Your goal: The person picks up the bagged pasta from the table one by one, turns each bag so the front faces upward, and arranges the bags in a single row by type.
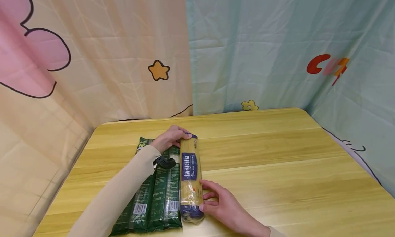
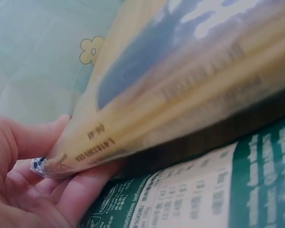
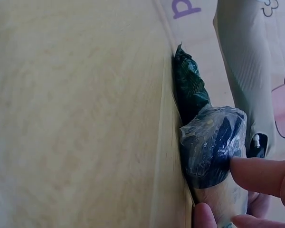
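A long pack of yellow pasta point(image 1: 189, 175) in clear wrap, with dark blue ends and a "la sicilia" label, lies lengthwise along the right side of the green spaghetti packs point(image 1: 157, 202). My left hand point(image 1: 170, 138) pinches its far end, thumb on top and fingers beneath, as the left wrist view shows. At the near end, my right hand point(image 1: 226, 206) holds the pasta pack's right side with thumb and fingertips. In the right wrist view, the thumb presses the blue crinkled end point(image 3: 213, 147). My left forearm passes over the green packs and hides part of them.
Everything rests on a wood-grain table point(image 1: 277, 154), whose surface extends to the right of the packs. Printed curtains point(image 1: 247, 51) hang behind its far edge and along both sides. A black band point(image 1: 165, 162) is on my left wrist.
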Available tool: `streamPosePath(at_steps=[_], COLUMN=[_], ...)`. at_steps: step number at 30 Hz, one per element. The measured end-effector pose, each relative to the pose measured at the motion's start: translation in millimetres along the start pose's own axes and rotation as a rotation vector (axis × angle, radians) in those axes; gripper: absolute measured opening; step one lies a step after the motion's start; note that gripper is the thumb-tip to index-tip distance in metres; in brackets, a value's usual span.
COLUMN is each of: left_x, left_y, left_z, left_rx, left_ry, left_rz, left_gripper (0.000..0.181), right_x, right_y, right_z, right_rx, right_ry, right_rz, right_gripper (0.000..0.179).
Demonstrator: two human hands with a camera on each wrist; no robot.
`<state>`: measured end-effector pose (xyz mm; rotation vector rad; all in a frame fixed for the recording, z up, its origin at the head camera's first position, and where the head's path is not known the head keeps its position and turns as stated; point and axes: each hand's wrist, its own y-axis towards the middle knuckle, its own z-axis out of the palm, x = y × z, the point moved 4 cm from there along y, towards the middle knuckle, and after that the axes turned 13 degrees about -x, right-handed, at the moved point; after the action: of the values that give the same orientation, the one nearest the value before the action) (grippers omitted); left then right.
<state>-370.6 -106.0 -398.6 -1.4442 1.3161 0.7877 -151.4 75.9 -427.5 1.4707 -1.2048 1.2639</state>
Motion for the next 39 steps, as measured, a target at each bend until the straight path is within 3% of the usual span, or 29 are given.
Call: streamPosePath(at_steps=[8,20,31,39], left_x=[-1.5,4.3,0.4,2.6], left_y=[-0.1,4.8,3.8,2.4], left_z=[1.0,1.1,3.1,5.1], left_rx=[-0.002,0.045,0.133,0.207], left_ry=[-0.035,-0.090,-0.106,-0.099], left_rz=[-0.036,-0.071,-0.042,-0.014], left_gripper=[0.030,0.031,0.033,0.038], right_x=[2.6,1.4,2.0,-0.3], right_y=[0.1,2.1,-1.3,-1.5], right_z=[1.5,6.1,8.9,7.9], right_rx=[0.014,-0.009,-0.034,-0.036], right_ry=[-0.040,-0.020,0.020,0.033], right_rz=[0.003,-0.012,-0.057,-0.034], right_gripper=[0.081,0.088,0.089,0.090])
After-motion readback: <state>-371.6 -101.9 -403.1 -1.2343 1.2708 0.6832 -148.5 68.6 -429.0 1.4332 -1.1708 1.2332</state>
